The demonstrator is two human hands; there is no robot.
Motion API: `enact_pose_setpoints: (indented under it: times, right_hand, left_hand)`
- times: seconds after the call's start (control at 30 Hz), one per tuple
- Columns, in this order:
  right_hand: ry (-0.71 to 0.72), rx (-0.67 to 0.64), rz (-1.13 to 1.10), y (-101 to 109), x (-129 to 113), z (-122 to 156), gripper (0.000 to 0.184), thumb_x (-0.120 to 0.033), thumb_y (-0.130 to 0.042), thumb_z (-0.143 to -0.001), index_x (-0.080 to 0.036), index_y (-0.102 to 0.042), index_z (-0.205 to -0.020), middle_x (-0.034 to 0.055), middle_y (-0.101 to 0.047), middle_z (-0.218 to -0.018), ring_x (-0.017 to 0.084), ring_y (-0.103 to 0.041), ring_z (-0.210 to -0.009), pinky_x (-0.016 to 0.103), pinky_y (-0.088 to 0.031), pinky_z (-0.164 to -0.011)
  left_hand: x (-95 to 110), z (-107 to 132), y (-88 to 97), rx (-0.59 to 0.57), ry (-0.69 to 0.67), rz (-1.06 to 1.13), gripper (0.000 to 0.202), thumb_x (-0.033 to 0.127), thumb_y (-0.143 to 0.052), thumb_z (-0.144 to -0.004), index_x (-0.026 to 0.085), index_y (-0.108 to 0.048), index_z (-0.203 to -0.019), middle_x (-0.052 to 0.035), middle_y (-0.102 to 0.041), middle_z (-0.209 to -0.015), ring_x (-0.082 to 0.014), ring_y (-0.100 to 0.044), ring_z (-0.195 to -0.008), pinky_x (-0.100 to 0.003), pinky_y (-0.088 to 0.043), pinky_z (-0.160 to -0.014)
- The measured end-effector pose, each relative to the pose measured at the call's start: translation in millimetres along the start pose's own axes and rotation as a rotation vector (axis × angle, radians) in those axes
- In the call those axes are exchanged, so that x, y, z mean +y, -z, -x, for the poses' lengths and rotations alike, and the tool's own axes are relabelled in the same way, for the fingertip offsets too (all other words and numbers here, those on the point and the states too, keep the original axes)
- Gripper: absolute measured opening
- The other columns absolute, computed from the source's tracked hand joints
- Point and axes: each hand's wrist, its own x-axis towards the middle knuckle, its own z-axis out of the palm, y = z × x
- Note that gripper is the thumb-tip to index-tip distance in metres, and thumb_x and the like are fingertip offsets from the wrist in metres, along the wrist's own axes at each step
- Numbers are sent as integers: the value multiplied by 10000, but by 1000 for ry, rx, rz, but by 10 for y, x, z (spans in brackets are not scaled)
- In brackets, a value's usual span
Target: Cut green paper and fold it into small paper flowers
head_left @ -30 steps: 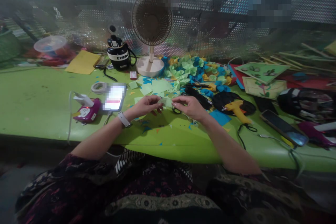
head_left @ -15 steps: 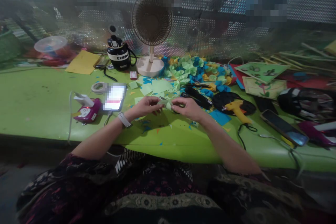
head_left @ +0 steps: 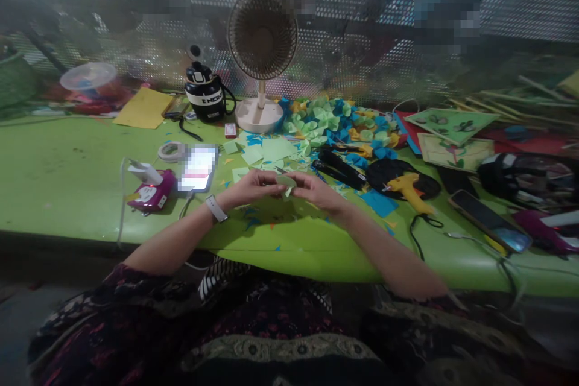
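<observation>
While left fingers [head_left: 272, 188] and right fingers [head_left: 303, 184] pinch paper [head_left: 286, 181] | pale green | curved upper edge

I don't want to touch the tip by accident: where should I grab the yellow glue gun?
Probably best by the handle of the yellow glue gun, coming from the near side with the right hand: the handle slants toward the near right, while the nozzle points left, away from that grip.

A small pale-green paper piece [head_left: 286, 181], curved along its upper edge, is held between the two hands [head_left: 256, 187] [head_left: 313, 189].
</observation>
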Motion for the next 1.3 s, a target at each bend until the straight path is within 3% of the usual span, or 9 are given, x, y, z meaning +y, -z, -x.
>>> enact_pose_setpoints:
  times: [0.17, 0.3, 0.6, 0.97, 1.13, 1.3]
  right_hand:
    - [-22, 2, -148, -24, -17, 25, 324, -278, -727, -790, -207, -683, -1103, 32, -719, -1093, 186, -647, -1026, 361, -467, -997]
    - [-27, -24, -209, -39, 4, 26, 332, -280, -734, -779, -213, -682, -1100, 32, -713, -1095, 174, -638, -1007, 347, -459, -989]
    - [10, 23, -56, -36, -11, 11, 290, -319, -708, -782, -190, -706, -1041, 28, -726, -1030, 183, -636, -989, 363, -442, -996]
    - [91, 136, 116, -31, -55, 45, 304, -367, -733, -726, -175, -713, -961, 40, -730, -926, 184, -654, -842, 348, -503, -833]
    - [100, 172, 196, -41, -150, 87, 251, -367, -706, -726, -166, -702, -875, 25, -702, -823, 161, -620, -748, 302, -484, -728]
    - [46, 204, 175, -33, -221, 94, 227, -379, -675, -719, -163, -681, -789, 7, -671, -707, 136, -583, -650, 282, -460, -662]
  left_hand:
    - [24, 16, -10, 29, -32, 76, 227, 359, -777, -788, 135, -744, -778, -49, -695, -795, -123, -615, -751, -261, -505, -726]
    - [1, 17, -37, 77, -19, 133, 220, 356, -816, -748, 145, -754, -759, -40, -700, -765, -107, -614, -699, -234, -507, -664]
    - [0, 14, -32, 116, 30, 109, 360, 449, -800, -749, 125, -686, -642, -29, -668, -655, -86, -577, -607, -215, -473, -594]
    - [12, 1, -22, 133, 68, 4, 443, 533, -731, -791, 130, -629, -637, -4, -600, -585, -77, -505, -542, -214, -402, -539]
    - [14, -3, 12, 95, 90, -16, 446, 505, -750, -780, 131, -590, -597, -2, -589, -569, -72, -490, -534, -208, -373, -533]
    - [25, 1, 18, -18, 125, -14, 443, 520, -718, -802, 134, -600, -619, -7, -599, -589, -74, -483, -538, -211, -358, -533]
